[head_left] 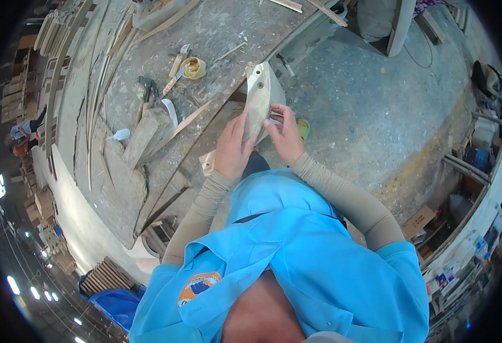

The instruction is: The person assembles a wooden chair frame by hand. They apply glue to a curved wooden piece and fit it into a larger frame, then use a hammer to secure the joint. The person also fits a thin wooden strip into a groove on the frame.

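Observation:
A pale, curved wooden part (258, 106) with dark round holes near its far end stands in front of me, off the bench's edge. My left hand (234, 146) presses along its left side, fingers together. On the opposite edge, the bent fingers and thumb of my right hand (286, 137) grip it. Part of the piece's underside and whatever supports it are hidden. Left of my hands, on the workbench (219, 43), a putty knife (174, 81) leans against a small tub of yellowish-brown paste (194, 68).
A wooden block (147, 136), a hammer-like tool (143, 91) and a small white bottle (121, 134) lie on the bench among thin wood strips. Concrete floor (371, 108) stretches to the right, toward shelving with a cardboard box (419, 222). A blue bag (117, 306) is at lower left.

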A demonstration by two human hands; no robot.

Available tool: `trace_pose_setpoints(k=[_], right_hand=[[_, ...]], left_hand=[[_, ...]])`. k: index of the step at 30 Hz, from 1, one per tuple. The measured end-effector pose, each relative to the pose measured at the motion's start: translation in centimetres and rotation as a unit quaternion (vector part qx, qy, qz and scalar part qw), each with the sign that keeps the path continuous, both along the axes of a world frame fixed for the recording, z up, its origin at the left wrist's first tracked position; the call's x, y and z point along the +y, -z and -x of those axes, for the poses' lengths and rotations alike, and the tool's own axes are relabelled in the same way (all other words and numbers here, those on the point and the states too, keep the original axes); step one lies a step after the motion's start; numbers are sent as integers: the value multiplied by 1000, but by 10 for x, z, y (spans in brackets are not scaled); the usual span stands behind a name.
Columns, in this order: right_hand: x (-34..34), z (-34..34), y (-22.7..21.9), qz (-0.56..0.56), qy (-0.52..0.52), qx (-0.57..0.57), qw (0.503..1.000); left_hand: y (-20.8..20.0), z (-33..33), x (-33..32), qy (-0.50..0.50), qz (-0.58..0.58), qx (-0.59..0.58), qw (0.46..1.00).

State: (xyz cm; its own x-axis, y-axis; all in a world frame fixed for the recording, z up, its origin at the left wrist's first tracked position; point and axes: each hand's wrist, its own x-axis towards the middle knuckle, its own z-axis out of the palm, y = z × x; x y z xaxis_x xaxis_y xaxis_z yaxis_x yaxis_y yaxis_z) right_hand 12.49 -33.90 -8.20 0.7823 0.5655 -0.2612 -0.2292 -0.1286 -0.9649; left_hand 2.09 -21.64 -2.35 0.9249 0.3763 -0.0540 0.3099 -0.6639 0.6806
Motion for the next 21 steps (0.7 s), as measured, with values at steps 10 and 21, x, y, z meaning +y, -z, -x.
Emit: trace_pose_setpoints(k=[10,21], right_hand=[[-7,-63,17,-21,-144,45,988],[-1,-88,32,-74,-246,74,964]], left_hand=[[0,-8,-10,-56,21,14,998],[2,-8,-18,-67,-37,5,997]])
